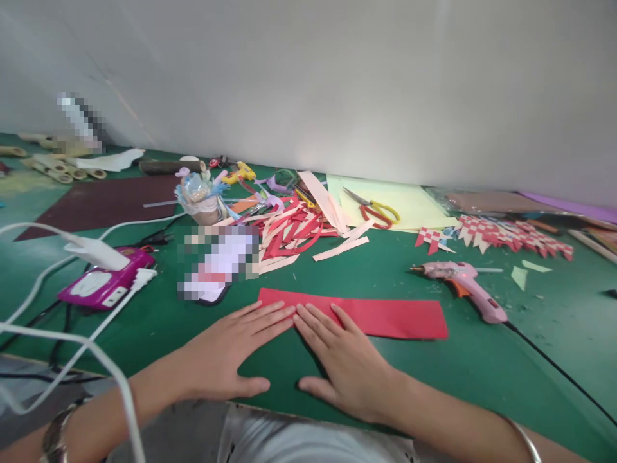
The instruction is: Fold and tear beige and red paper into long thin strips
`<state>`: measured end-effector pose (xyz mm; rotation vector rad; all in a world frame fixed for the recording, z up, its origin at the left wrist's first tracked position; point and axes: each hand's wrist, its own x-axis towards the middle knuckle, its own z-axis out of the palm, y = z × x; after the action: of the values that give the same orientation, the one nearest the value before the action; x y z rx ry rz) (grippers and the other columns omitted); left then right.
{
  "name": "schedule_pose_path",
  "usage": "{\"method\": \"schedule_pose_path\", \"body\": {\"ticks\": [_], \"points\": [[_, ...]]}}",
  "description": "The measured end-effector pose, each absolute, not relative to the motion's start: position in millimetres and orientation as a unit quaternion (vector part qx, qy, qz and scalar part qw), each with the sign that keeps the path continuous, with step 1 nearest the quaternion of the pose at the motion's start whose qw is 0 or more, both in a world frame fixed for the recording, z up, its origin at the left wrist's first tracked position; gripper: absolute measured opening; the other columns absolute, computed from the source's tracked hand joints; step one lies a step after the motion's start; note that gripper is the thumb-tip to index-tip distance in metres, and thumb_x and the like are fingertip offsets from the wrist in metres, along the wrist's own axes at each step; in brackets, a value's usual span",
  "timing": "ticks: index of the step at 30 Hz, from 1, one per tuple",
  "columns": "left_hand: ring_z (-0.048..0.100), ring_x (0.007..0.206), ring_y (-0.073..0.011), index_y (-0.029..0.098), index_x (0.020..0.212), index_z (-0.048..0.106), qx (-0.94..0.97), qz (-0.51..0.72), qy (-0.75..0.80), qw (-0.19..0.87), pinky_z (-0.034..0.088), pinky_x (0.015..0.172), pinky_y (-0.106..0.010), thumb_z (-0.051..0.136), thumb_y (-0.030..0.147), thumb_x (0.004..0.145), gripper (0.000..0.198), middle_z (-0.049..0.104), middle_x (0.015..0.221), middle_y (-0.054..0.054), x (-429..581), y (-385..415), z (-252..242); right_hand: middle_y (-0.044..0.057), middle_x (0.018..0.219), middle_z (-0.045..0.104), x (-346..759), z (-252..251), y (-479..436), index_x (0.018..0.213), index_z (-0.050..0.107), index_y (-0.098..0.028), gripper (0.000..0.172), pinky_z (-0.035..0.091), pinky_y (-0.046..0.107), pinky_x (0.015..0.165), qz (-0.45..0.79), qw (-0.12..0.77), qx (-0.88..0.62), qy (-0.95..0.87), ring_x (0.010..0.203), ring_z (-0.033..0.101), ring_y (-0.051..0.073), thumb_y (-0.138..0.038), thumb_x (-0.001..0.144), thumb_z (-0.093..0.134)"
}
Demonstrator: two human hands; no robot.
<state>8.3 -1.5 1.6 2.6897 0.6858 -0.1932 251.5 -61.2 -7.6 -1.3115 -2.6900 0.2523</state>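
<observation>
A strip of red paper [395, 318], which looks folded lengthwise, lies across the green table in front of me. My left hand [226, 354] rests flat with its fingertips on the paper's left part. Beside it, my right hand [337, 360] presses its spread fingers on the paper near the middle. The fingertips of both hands nearly meet, and both thumbs point inward over the bare tabletop. Neither hand grips anything. Part of the paper's lower edge is hidden under my fingers.
A pink glue gun [463, 283] lies to the right, its cord trailing off. Red and cream paper strips [299, 231] pile up behind, near scissors [373, 209] and woven paper pieces [511, 238]. Left are a phone [222, 263] and a purple power strip [108, 280] with white cables.
</observation>
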Motion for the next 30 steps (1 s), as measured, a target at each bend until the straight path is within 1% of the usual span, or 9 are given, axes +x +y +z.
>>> {"method": "schedule_pose_path", "body": {"ticks": [2,4,11,17,21,24,26,28,30], "points": [[0.022,0.134,-0.0235,0.031,0.142,0.006,0.951,-0.066,0.241,0.181,0.02,0.109,-0.042,0.051,0.053,0.079,0.081,0.017,0.148,-0.001,8,-2,0,0.008,0.149,0.014,248,-11,-65,0.143,0.014,-0.011,0.077,0.015,0.044,0.109,0.138,0.058,-0.418,-0.896,0.136,0.014,0.022,-0.061,0.086,0.027],[0.022,0.134,-0.0236,0.031,0.142,0.007,0.951,-0.064,0.243,0.182,0.02,0.109,-0.042,0.049,0.056,0.079,0.08,0.017,0.148,0.0,7,-2,-1,0.006,0.149,0.01,255,-12,-67,0.144,0.009,-0.012,0.078,0.014,0.042,0.109,0.168,0.049,-0.416,-0.892,0.136,0.011,0.021,-0.061,0.086,0.027],[0.027,0.132,-0.0247,0.031,0.142,0.009,0.953,-0.043,0.24,0.181,0.02,0.108,-0.041,0.044,0.061,0.079,0.078,0.023,0.147,-0.001,7,-1,-4,0.005,0.148,0.015,320,-19,-94,0.144,0.003,-0.018,0.072,0.021,0.041,0.107,0.112,0.033,-0.465,-0.878,0.135,0.018,0.021,-0.052,0.088,0.034],[0.025,0.133,-0.0235,0.033,0.142,0.007,0.953,-0.057,0.256,0.155,0.016,0.109,-0.04,0.042,0.061,0.081,0.076,0.023,0.147,0.0,-1,-1,-1,0.006,0.147,0.021,342,-26,-113,0.144,0.002,-0.019,0.075,0.031,0.04,0.102,0.058,0.036,-0.499,-0.864,0.132,0.026,0.023,-0.048,0.086,0.039],[0.03,0.131,-0.0222,0.032,0.142,0.007,0.946,-0.048,0.293,0.132,0.019,0.108,-0.037,0.044,0.058,0.082,0.075,0.03,0.144,0.0,-29,-6,-2,0.007,0.146,0.024,348,-29,-116,0.145,0.002,-0.019,0.078,0.035,0.04,0.1,0.044,0.041,-0.502,-0.863,0.13,0.031,0.024,-0.048,0.084,0.042],[0.035,0.128,-0.0223,0.033,0.141,0.015,0.942,-0.029,0.314,0.119,0.025,0.106,-0.036,0.045,0.054,0.082,0.07,0.037,0.141,0.001,-44,-10,-6,0.007,0.145,0.027,365,-31,-125,0.145,0.002,-0.02,0.078,0.038,0.041,0.097,0.005,0.031,-0.528,-0.849,0.129,0.034,0.025,-0.046,0.084,0.043],[0.04,0.125,-0.0224,0.033,0.139,0.026,0.938,-0.003,0.332,0.096,0.029,0.104,-0.036,0.045,0.049,0.084,0.06,0.042,0.138,0.001,-45,-11,-7,0.007,0.144,0.029,376,-31,-133,0.145,0.003,-0.021,0.078,0.04,0.041,0.094,-0.017,0.028,-0.537,-0.843,0.127,0.036,0.025,-0.044,0.083,0.044],[0.046,0.119,-0.0224,0.03,0.133,0.039,0.944,0.03,0.323,0.063,0.033,0.101,-0.034,0.045,0.045,0.085,0.051,0.048,0.133,0.0,-36,-11,-6,0.007,0.143,0.03,383,-29,-138,0.145,0.002,-0.021,0.077,0.041,0.042,0.093,-0.027,0.026,-0.538,-0.842,0.127,0.037,0.025,-0.044,0.083,0.044],[0.049,0.114,-0.0217,0.026,0.13,0.044,0.958,0.055,0.279,0.042,0.036,0.098,-0.032,0.045,0.042,0.086,0.047,0.051,0.13,-0.002,-19,-13,-2,0.008,0.143,0.031,383,-27,-140,0.145,0.002,-0.021,0.078,0.041,0.042,0.093,-0.029,0.028,-0.537,-0.843,0.127,0.037,0.025,-0.043,0.083,0.044]]}}
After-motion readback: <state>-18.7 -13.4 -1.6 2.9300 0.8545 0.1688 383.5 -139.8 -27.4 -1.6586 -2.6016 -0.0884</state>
